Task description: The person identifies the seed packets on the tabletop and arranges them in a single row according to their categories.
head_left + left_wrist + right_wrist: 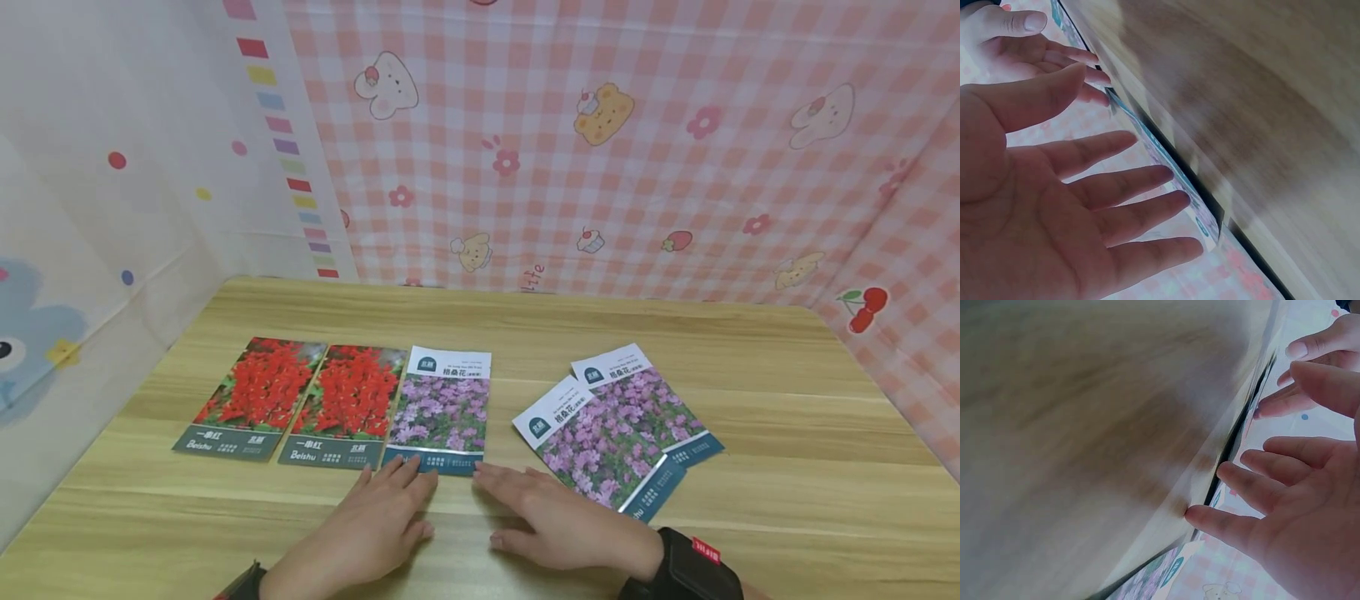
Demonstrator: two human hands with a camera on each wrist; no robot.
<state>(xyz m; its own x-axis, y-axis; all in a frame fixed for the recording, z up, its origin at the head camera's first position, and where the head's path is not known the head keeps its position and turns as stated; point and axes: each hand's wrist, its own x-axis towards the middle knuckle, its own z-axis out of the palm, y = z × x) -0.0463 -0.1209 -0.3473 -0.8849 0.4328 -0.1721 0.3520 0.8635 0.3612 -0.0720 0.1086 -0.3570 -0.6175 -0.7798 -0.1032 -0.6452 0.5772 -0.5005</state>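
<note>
Middle purple-flowered packet (444,408), lower edge (456,468) at fingers (422,489)

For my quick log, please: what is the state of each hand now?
Left hand: open, holding nothing.
Right hand: open, holding nothing.

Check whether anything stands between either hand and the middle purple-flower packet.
Nothing visible does: the left hand and the right hand both have fingers at the lower edge of the middle packet, with no other packet between.

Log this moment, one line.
left hand: at base of lone purple packet; right hand: at its lower-right corner; two red packets: left; overlapping purple pair: right
</note>
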